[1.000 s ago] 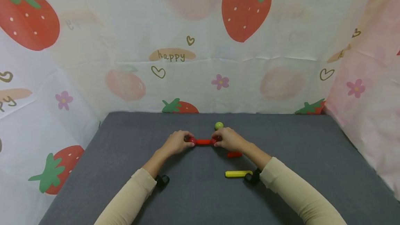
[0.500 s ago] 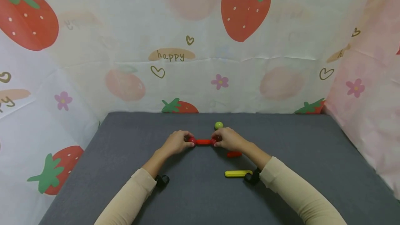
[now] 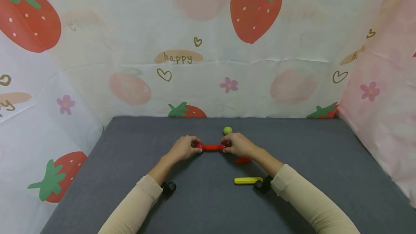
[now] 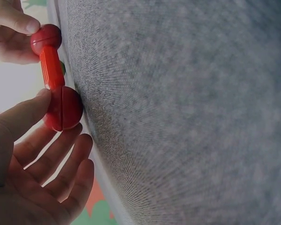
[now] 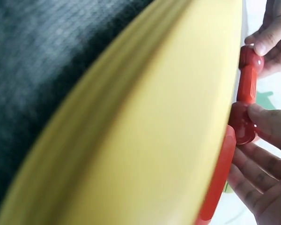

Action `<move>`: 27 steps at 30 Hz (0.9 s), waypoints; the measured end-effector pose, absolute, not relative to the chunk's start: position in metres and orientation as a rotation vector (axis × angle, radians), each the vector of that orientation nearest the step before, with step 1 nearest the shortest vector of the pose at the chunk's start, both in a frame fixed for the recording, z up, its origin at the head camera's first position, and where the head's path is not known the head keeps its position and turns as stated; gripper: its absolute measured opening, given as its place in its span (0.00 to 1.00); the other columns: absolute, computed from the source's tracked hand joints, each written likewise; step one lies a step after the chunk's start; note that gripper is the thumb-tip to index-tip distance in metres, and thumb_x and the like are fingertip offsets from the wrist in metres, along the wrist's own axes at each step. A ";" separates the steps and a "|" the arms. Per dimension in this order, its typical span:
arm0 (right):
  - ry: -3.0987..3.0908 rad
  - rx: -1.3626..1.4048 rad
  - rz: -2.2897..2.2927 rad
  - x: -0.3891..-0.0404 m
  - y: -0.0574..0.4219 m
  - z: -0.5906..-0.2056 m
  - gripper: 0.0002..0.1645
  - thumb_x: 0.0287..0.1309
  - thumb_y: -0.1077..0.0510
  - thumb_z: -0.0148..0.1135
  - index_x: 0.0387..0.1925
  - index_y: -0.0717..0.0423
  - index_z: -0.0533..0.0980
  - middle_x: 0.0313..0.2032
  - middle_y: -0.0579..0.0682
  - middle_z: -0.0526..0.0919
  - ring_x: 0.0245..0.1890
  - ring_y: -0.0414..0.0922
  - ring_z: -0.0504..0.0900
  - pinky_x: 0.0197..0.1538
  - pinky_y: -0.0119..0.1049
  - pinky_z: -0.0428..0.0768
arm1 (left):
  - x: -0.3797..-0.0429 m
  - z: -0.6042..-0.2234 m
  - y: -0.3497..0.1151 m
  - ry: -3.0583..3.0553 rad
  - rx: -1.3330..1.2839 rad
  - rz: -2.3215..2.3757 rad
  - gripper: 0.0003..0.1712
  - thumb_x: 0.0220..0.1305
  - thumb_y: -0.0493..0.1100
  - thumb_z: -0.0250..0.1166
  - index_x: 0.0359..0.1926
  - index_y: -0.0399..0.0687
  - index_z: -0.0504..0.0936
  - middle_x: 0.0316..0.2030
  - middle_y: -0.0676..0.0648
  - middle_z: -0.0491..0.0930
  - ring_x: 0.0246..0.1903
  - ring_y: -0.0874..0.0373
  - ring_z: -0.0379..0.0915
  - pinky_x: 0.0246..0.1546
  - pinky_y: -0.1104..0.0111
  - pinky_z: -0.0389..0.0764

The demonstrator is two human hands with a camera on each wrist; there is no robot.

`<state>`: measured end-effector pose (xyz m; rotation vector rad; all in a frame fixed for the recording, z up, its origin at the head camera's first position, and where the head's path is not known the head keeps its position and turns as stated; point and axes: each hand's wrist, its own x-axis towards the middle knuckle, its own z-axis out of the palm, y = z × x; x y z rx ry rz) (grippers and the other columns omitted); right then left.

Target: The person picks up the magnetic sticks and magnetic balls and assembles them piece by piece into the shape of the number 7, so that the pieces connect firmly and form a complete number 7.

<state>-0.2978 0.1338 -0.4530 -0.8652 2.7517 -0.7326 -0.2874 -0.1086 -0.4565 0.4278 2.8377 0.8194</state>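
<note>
Assembly seems the step in hand: left hand's grip (image 3: 182, 149) pinches one red ball (image 4: 69, 110), right hand's grip (image 3: 239, 145) another red ball (image 5: 242, 123), at opposite ends of a red rod (image 3: 211, 147) close to the desk (image 3: 201, 201); next probably calls for even inward pressure.

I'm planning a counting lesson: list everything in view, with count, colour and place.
Table: one, dark grey, underneath
Middle bar: one, red, between held balls
Held balls: two, red, at its ends
Loose bar: one, red, on table
Yellow bar: one, yellow, nearer than loose bar
Single ball: one, green, towards far edge
Backdrop: one, white, printed, behind table
Wrist cameras: two, black, one per wrist
Sleeves: two, cream, on forearms
Left hand: one, bare, holding left ball
Right hand: one, bare, holding right ball
</note>
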 end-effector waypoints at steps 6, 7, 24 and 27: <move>2.749 -0.829 -0.773 -0.294 0.137 -0.449 0.17 0.58 0.60 0.68 0.49 0.57 0.82 0.45 0.51 0.86 0.44 0.45 0.84 0.47 0.39 0.83 | -0.287 -0.456 -0.108 2.838 0.430 0.819 0.19 0.61 0.45 0.70 0.52 0.45 0.83 0.46 0.46 0.85 0.45 0.52 0.79 0.52 0.56 0.77; 2.753 -0.826 -0.779 -0.293 0.138 -0.448 0.17 0.58 0.60 0.68 0.49 0.57 0.82 0.45 0.51 0.86 0.43 0.45 0.84 0.47 0.39 0.83 | -0.287 -0.456 -0.108 2.839 0.431 0.816 0.19 0.61 0.46 0.69 0.52 0.45 0.83 0.46 0.46 0.85 0.45 0.52 0.79 0.52 0.56 0.77; 2.732 -0.810 -0.574 -0.264 0.175 -0.442 0.16 0.57 0.57 0.68 0.48 0.57 0.82 0.43 0.50 0.83 0.44 0.47 0.81 0.49 0.44 0.79 | -0.288 -0.457 -0.108 2.844 0.427 0.808 0.19 0.61 0.46 0.69 0.52 0.45 0.83 0.47 0.45 0.84 0.48 0.51 0.78 0.54 0.55 0.76; 2.723 -0.805 -0.525 -0.258 0.180 -0.444 0.15 0.57 0.57 0.69 0.46 0.55 0.83 0.42 0.48 0.83 0.42 0.46 0.80 0.46 0.43 0.79 | -0.289 -0.457 -0.108 2.843 0.425 0.807 0.19 0.61 0.46 0.69 0.52 0.45 0.83 0.47 0.46 0.85 0.48 0.51 0.78 0.54 0.55 0.76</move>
